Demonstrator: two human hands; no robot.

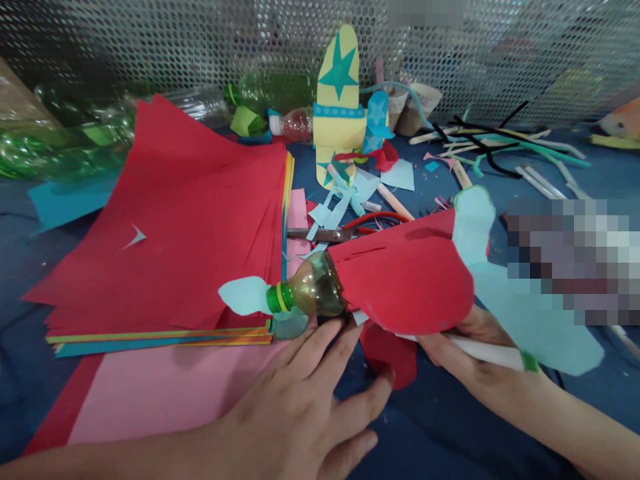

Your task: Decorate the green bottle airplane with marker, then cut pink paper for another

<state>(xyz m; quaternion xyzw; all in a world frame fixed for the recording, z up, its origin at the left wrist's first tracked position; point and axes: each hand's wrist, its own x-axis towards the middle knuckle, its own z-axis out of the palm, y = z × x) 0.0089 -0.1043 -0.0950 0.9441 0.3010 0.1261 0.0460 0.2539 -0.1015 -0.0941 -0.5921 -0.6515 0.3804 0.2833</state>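
Note:
A green plastic bottle [316, 283] lies on its side, its neck to the left and its body wrapped in red paper [410, 280]. Pale blue paper shapes are attached: a pointed propeller blade [245, 295] at the cap and a long wing shape [540, 317] at the tail. My left hand [320, 393] has its fingers spread, the tips touching the bottle's underside and a hanging red paper flap [393, 357]. Under the wrapped body, my right hand [465, 350] grips a slim white pen [490, 353] with a green end. Some of its fingers are hidden behind the paper.
A stack of red and other coloured paper [200, 220] lies left, over a pink sheet [165, 393]. Behind the bottle are red-handled scissors [340, 235], paper scraps and a yellow paper-covered plane [340, 130]. Pipe cleaners [495, 147] and a perforated metal panel [280, 40] are farther back.

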